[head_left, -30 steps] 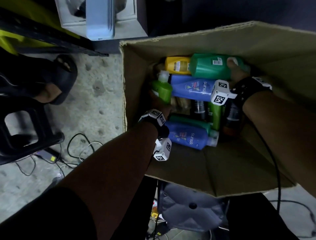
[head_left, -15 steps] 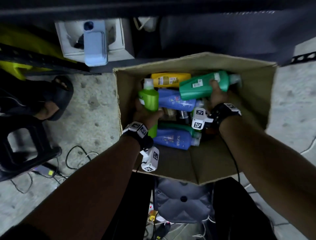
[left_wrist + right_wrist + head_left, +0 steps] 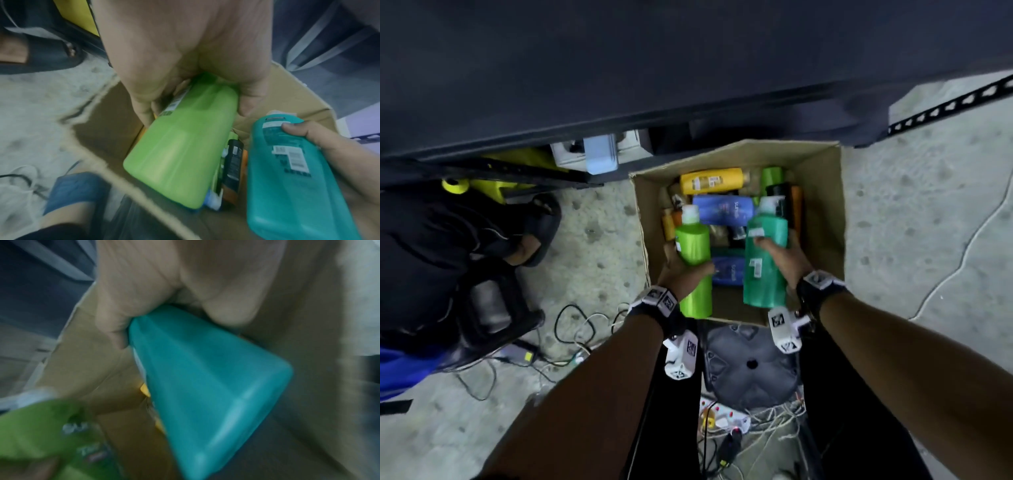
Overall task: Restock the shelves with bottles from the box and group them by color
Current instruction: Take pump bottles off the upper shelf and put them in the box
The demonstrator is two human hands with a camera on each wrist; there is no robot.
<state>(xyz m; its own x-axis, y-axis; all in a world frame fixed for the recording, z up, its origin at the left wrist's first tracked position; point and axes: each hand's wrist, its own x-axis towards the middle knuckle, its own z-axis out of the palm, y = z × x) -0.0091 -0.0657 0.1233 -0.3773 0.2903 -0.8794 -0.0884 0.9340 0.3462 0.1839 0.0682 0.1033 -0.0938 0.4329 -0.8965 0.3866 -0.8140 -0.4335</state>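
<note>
While the left hand [image 3: 681, 270] grips a lime bottle [image 3: 693, 260], the right hand [image 3: 787, 260] seemingly wraps its fingers [image 3: 296, 129] round a teal bottle [image 3: 765, 263] above the box [image 3: 822, 212]

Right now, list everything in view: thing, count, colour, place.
lime bottle: 1, lime green, white cap, held over the box's left side
teal bottle: 1, teal green, held over the box's right side
cardboard box: 1, brown, on the floor, open
yellow bottle: 1, yellow, lying at the box's far end
blue bottles: 2, blue, lying in the box
stool: 1, grey, below the box
cables: several, dark and white, on the floor
hands: left hand grips the lime bottle; right hand grips the teal bottle
</note>
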